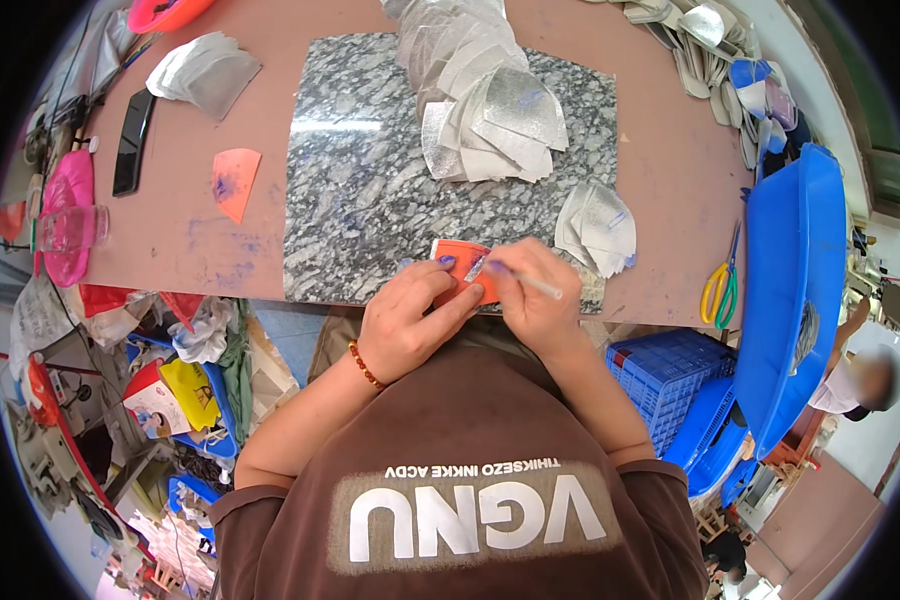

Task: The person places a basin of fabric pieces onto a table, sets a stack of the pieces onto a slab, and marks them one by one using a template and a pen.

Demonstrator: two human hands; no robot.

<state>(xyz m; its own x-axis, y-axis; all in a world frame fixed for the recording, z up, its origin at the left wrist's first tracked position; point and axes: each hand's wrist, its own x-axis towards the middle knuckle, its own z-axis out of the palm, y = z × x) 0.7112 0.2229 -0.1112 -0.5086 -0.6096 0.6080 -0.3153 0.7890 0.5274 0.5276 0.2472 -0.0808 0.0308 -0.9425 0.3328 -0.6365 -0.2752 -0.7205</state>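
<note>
My left hand (410, 310) presses its fingers on a small orange piece (454, 252) at the near edge of a grey speckled stone slab (350, 200). In my right hand (535, 295) is a pen with a pale, clear barrel (542, 286), its lower end hidden by my fingers. Silver shows beside the orange piece by the pen, too little to tell its shape. A fanned pile of silver curved pieces (510, 120) lies across the slab's far part. To the right, a smaller silver stack (596, 228) overlaps the slab's edge.
On the brown table (180, 190) at left lie another orange piece (236, 184), a black phone (133, 142) and a silver stack (204, 76). Scissors (720, 290) with yellow and green handles rest at right, near a long blue bin (785, 300). Blue crates (665, 375) stand below the edge.
</note>
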